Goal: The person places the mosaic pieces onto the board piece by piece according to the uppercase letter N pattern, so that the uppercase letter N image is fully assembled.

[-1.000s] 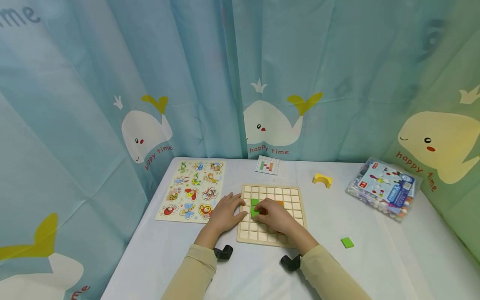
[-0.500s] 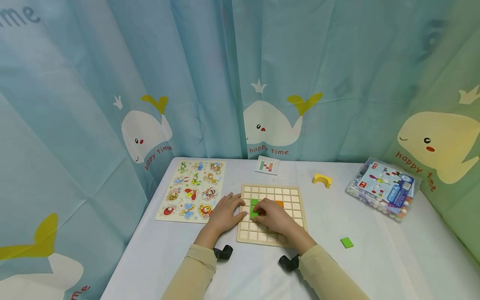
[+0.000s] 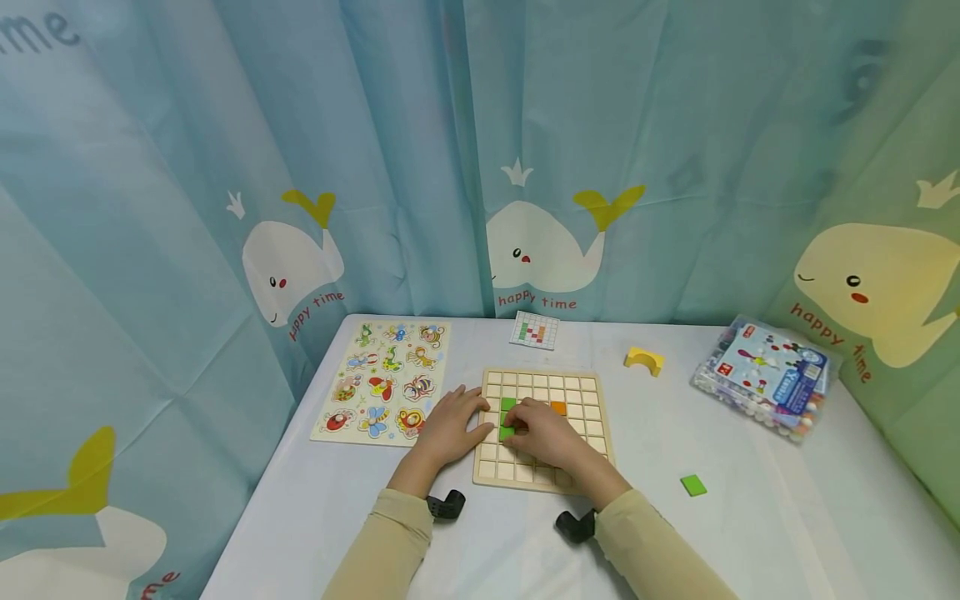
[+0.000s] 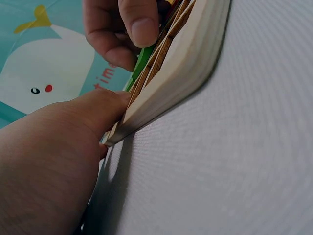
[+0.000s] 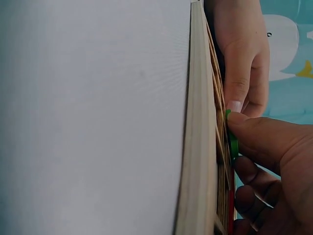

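Note:
A wooden grid board (image 3: pixel 543 383) lies in the middle of the table in the head view. My left hand (image 3: pixel 447 427) rests at its left edge, thumb over the rim and fingers extended. Above the board's cells, my right hand (image 3: pixel 553 435) pinches a green tile (image 5: pixel 233 139) between thumb and finger, as the right wrist view shows. Another green tile (image 3: pixel 509 404) sits in a cell just beyond the fingers. An orange tile (image 3: pixel 558 408) shows behind the right hand. Some red shows under that hand in the right wrist view; the cells beneath are mostly hidden.
An insect picture board (image 3: pixel 390 375) lies left. Behind the grid board is a pattern card (image 3: pixel 535 331); a yellow arch block (image 3: pixel 645 361) stands to its right. A plastic box (image 3: pixel 767 377) sits far right, and a loose green tile (image 3: pixel 693 485) lies nearer. A curtain (image 3: pixel 420 167) encloses the table.
My right hand has shifted slightly left and toward me over the board, uncovering more of the orange tile. The left hand stays in place.

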{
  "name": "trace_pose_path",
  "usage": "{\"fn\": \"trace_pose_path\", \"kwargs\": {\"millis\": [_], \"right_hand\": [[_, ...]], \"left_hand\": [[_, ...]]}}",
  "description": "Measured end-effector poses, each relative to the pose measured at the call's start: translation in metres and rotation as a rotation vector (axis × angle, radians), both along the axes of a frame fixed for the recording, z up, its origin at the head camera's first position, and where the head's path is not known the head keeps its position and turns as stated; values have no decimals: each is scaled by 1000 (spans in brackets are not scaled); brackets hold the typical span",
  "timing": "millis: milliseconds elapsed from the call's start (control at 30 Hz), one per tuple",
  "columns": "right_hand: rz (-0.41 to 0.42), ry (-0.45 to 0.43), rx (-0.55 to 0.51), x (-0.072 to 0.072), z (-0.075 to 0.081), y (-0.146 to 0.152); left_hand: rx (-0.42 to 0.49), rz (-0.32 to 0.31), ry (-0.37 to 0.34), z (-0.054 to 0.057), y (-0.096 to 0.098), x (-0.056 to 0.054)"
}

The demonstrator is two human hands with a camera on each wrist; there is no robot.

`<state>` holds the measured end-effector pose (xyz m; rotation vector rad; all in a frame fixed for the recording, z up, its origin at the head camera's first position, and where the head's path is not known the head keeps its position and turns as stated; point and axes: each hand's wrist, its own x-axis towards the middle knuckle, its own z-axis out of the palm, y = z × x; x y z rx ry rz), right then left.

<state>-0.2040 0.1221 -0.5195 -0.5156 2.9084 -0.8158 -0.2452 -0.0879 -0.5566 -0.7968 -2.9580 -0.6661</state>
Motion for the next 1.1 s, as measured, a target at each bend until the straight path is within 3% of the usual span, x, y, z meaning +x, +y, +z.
{"fn": "trace_pose_path", "kwargs": {"millis": [667, 1100], "right_hand": [[6, -20, -19, 3, 7, 1], [20, -28, -92, 14, 23, 26]], "left_hand": [[-12, -4, 1, 0, 0, -1], [3, 5, -8, 1, 0, 1]]}}
